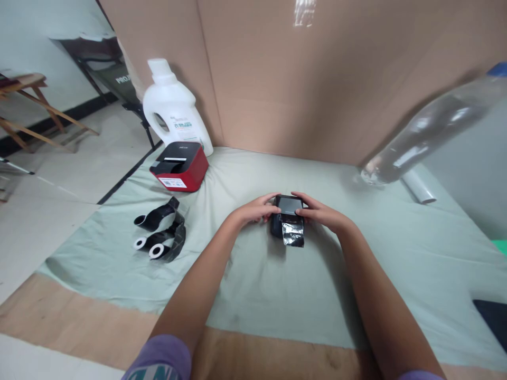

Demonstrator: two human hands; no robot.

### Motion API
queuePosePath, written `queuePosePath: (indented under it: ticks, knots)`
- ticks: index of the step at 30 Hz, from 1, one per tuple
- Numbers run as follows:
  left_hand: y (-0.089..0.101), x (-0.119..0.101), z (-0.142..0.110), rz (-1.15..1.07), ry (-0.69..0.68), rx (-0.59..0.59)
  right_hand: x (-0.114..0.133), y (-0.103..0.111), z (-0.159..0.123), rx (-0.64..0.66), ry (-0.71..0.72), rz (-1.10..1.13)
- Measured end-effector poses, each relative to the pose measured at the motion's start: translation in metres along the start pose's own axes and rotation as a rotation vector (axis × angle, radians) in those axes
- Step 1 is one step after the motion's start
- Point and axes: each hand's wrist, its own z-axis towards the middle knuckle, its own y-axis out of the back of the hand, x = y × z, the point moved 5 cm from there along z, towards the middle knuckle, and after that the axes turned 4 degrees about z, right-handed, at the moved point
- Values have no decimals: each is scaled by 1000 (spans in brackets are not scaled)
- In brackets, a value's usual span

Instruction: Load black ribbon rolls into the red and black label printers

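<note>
Both hands grip a small black handheld printer [291,205] with a grey panel on top, over the middle of the cloth. From its near side hangs a shiny black strip [293,234]. My left hand [258,209] is closed on the left edge, thumb on top and fingers partly hidden behind. On the opposite edge my right hand [319,212] closes the same way, its thumb near the panel's corner. Whether the printer rests on the cloth or is slightly raised, I cannot tell.
Left of my arms lie several black rolls [158,235] with loose ends. Behind them are a red-and-black desktop printer [186,171] and a white detergent bottle [174,111]. A clear plastic bottle [428,129] leans at the back right beside a grey-white tube [422,187]. Cardboard [277,79] stands behind.
</note>
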Motion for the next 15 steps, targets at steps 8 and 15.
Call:
queuePosePath:
  ticks: [8,15]
  knots:
    - [-1,0,0,38,12,-23,-3,-2,4,-37,5,29]
    - [1,1,1,0,5,7,17,-12,3,-263,-84,-283]
